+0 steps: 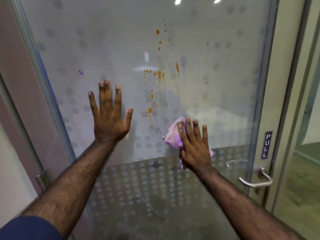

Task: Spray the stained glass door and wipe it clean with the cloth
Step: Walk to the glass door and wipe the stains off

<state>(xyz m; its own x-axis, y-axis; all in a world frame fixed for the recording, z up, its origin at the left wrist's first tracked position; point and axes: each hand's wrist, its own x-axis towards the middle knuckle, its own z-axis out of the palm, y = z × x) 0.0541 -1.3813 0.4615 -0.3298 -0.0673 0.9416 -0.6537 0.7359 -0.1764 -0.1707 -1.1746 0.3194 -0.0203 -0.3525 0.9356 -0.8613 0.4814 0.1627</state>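
A frosted glass door (107, 40) with a dot pattern fills the view. Orange stains (158, 75) run down its middle, from near the top to about mid height, and a small purple mark (80, 72) sits to the left. My left hand (110, 116) lies flat on the glass with fingers spread, holding nothing. My right hand (194, 146) presses a crumpled pink cloth (173, 135) against the glass, just below and to the right of the lowest orange drips. No spray bottle is in view.
A metal lever handle (254, 181) sticks out at the door's right edge, under a blue PULL sign (266, 145). A grey frame (31, 54) runs down the left side with a hinge (40, 179). Another glass panel (308, 118) stands at the far right.
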